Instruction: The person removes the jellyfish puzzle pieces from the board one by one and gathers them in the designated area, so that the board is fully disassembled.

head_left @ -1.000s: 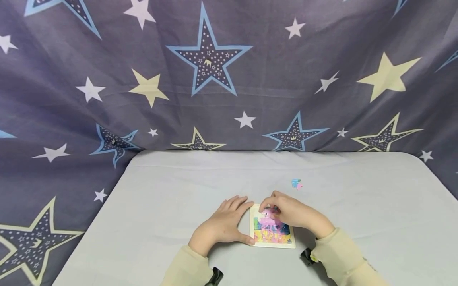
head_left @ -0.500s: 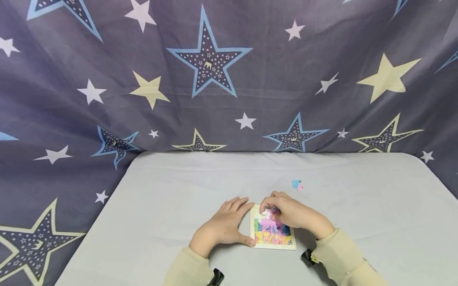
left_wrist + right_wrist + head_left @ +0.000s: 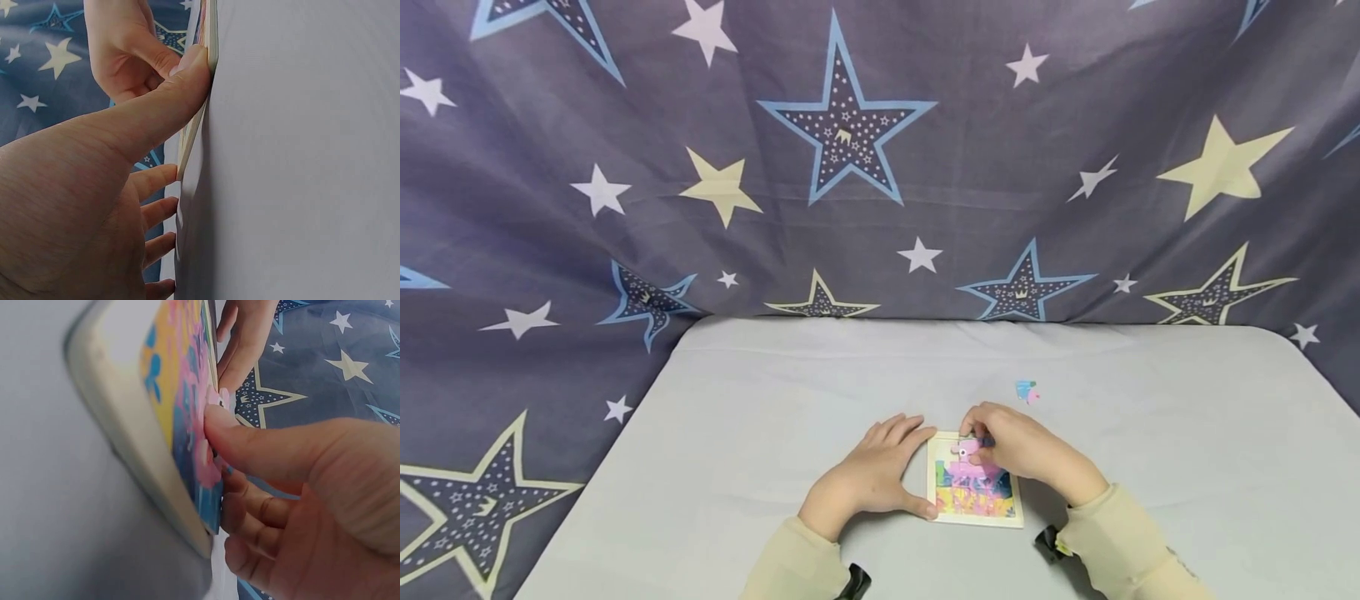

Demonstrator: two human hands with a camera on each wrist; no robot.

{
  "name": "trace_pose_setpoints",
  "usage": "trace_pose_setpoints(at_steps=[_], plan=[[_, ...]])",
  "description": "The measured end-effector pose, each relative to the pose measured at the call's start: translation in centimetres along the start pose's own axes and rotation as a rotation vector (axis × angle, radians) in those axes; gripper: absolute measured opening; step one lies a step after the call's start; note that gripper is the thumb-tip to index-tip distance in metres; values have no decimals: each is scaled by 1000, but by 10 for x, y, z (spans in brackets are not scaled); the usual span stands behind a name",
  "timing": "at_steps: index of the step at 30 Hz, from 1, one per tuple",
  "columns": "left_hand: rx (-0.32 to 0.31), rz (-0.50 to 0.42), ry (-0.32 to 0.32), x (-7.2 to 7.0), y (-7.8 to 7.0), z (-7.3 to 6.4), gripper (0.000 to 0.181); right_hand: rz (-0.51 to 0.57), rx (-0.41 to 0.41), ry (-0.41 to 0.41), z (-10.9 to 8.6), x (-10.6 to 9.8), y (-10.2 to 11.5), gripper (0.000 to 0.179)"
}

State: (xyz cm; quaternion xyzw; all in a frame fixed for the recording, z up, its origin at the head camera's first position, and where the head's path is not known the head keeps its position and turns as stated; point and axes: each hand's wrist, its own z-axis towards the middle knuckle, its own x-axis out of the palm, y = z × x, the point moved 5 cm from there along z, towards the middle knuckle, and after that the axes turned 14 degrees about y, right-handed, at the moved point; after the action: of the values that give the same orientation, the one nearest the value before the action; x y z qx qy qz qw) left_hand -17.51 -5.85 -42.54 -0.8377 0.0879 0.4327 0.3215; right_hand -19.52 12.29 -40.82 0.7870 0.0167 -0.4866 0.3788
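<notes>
A framed jigsaw puzzle point(image 3: 977, 522) with a pale rim and a pink, blue and yellow sea picture lies on the grey-covered table. My left hand point(image 3: 874, 472) rests at its left side, fingers spread, with the thumb on the near corner and the index finger at the far corner. Over the upper part of the picture, my right hand point(image 3: 1021, 450) pinches a pink puzzle piece point(image 3: 224, 395) with an eye printed on it. In the right wrist view, the thumb covers part of that piece. Whether it lies flat in the frame I cannot tell.
Beyond the right hand lie loose blue and pink puzzle pieces point(image 3: 1027, 391), close together. A dark curtain point(image 3: 880, 225) with stars hangs behind the table point(image 3: 760, 392). Black straps point(image 3: 1049, 543) are at both wrists.
My right fingertips have shifted slightly right and away across the upper picture. The pink piece, showing white glare half a second ago, now shows its eye clearly. The left hand keeps its place.
</notes>
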Motion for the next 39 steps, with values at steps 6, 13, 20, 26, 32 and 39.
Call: trace_pose_setpoints(at_steps=[6, 13, 20, 26, 32, 39], plan=[[0, 17, 4, 1, 0, 0, 105, -11, 27, -14, 0, -1, -1, 23], [-8, 9, 4, 0, -1, -1, 105, 46, 5, 20, 0, -1, -4, 19], [-4, 15, 3, 0, -2, 0, 105, 92, -69, 38, -2, -5, -4, 17], [-9, 22, 3, 0, -1, 0, 105, 111, -105, 32, -3, -7, -3, 15], [-12, 24, 4, 0, -1, -1, 105, 127, -117, 36, -4, -8, -2, 15], [2, 44, -2, 0, -1, -1, 104, 156, -125, 56, -7, -13, -4, 11]])
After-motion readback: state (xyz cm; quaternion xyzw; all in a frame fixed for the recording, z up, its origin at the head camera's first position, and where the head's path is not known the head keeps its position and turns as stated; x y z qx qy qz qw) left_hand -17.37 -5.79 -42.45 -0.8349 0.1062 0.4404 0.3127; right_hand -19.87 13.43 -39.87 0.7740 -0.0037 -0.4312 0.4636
